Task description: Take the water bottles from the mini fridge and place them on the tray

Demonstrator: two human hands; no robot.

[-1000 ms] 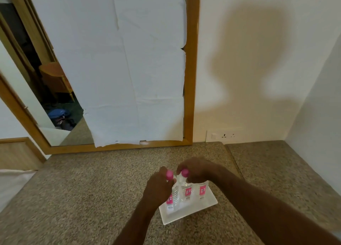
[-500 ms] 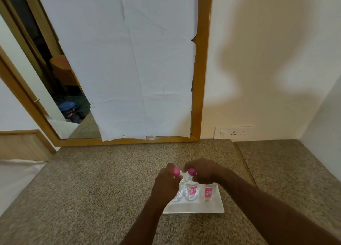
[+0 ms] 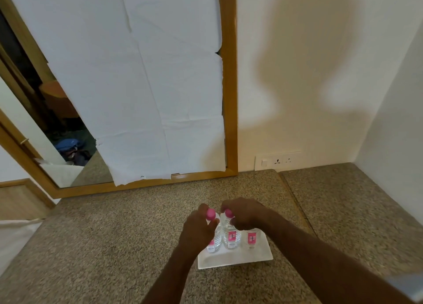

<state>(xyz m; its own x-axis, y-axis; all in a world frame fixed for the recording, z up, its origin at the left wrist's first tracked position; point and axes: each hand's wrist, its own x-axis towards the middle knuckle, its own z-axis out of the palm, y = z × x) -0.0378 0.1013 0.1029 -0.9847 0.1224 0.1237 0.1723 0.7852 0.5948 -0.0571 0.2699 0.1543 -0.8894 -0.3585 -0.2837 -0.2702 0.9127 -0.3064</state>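
Note:
Three clear water bottles with pink labels stand in a row on a white tray (image 3: 238,259) on the speckled counter. My left hand (image 3: 198,231) grips the neck of the left bottle (image 3: 212,240) just under its pink cap. My right hand (image 3: 246,214) is closed around the top of the middle bottle (image 3: 231,236), whose pink cap shows between the fingers. The right bottle (image 3: 251,238) stands under my right wrist, its cap hidden. The mini fridge is out of view.
The granite counter (image 3: 109,239) runs to a wood-framed mirror (image 3: 230,93) covered with white paper. A wall socket (image 3: 278,161) sits behind the tray. A second counter section (image 3: 348,203) lies to the right, beside a side wall.
The view has shifted, so tray and hands sit lower and more to the centre. Both hands keep their hold on the two bottle tops; the tray now looks square to me.

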